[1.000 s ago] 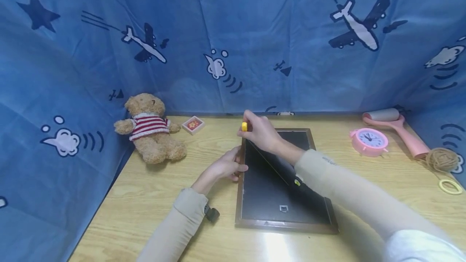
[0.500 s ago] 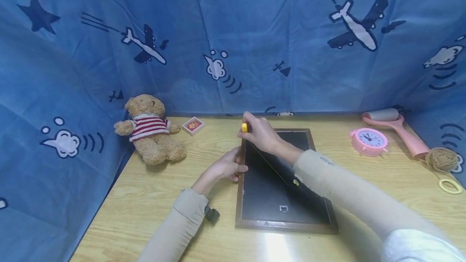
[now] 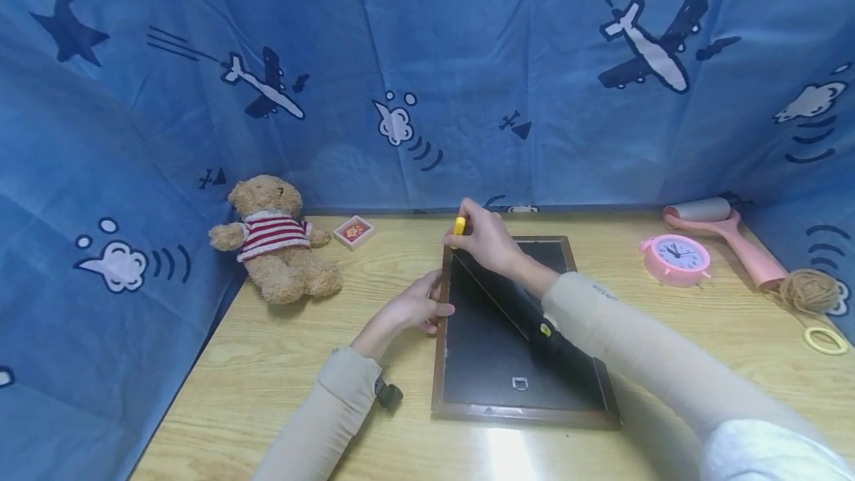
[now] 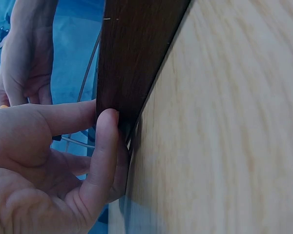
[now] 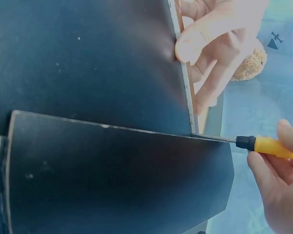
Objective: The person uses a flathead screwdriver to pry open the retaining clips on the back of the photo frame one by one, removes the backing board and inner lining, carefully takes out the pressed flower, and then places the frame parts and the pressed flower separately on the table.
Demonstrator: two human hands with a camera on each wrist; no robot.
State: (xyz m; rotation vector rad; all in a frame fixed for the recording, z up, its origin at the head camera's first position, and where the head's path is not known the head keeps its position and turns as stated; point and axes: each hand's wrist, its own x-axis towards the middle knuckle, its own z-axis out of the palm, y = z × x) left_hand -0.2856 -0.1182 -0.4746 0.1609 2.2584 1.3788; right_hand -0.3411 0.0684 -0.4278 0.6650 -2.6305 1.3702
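Brown-rimmed and black-backed, with a raised flap and small metal loop, the frame lies on the wooden table; my left hand grips its left edge, my right hand pinches a yellow-handled screwdriver.

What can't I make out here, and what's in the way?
Front of the frame: head view, under its black back.
Tip of the yellow-handled tool: right wrist view, indistinct at the frame's edge; head view, behind the right hand.
Lettering on the right sleeve: head view, too small.
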